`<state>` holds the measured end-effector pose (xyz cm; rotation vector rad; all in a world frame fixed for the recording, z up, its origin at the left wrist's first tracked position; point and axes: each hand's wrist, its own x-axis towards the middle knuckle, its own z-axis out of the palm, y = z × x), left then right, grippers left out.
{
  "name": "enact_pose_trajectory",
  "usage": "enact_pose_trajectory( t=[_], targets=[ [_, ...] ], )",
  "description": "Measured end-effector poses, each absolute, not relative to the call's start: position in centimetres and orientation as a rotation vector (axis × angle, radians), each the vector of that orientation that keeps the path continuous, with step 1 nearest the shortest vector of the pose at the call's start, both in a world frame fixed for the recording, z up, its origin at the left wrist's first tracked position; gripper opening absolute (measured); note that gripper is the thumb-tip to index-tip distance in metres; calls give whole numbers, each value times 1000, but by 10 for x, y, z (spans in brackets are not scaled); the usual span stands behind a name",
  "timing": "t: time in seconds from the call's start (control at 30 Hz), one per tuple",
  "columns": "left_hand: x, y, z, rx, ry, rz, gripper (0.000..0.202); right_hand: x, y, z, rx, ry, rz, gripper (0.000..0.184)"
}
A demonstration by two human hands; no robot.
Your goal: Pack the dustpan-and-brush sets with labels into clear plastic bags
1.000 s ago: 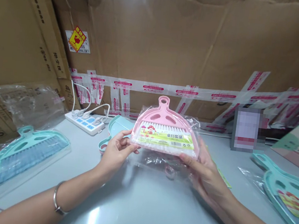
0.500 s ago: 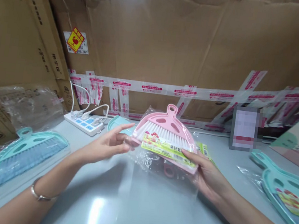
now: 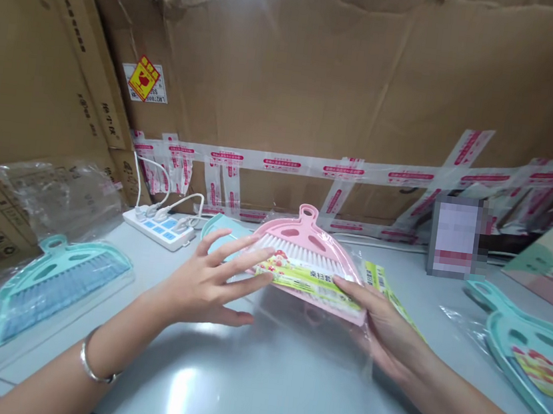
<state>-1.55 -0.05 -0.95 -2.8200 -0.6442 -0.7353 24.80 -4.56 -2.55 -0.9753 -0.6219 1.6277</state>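
Note:
A pink dustpan and brush set point(image 3: 313, 236) in a clear plastic bag is held up above the table, its handle pointing away from me. White bristles show above a yellow-green printed label point(image 3: 310, 280). My right hand point(image 3: 386, 318) grips the set at its right corner, thumb on top. With fingers spread, my left hand point(image 3: 220, 281) hovers in front of the set's left end and partly covers it; whether the fingertips touch the bag I cannot tell. Behind the left hand lies a turquoise dustpan point(image 3: 226, 226), and another yellow-green label point(image 3: 379, 277) shows behind the right hand.
On the left lies a turquoise dustpan with blue brush point(image 3: 63, 281) and clear plastic. At the right is another turquoise set point(image 3: 522, 338). A white power strip point(image 3: 157, 229) with plugged cables stands at the back. Large cardboard boxes point(image 3: 291, 88) wall off the table's far side.
My left hand has come off the pink set's left edge, spread its fingers and moved right across its front. The set has lowered slightly, still in my right hand.

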Motion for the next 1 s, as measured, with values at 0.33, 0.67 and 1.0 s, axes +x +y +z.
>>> enact_pose_trajectory(
  t=[0.33,0.67,1.0],
  targets=[
    [-15,2,-10,-2713,-521,-881,63,248,-45,-23,-978,-552,1674,14],
    [0,3,-26,-3074,-1135,-1696,25,246,-47,-23,-934,-602,1685,43],
    [33,-11,-43,-2402,-2099,-2396,27,249,-46,-44,-740,-950,1675,100]
  ],
)
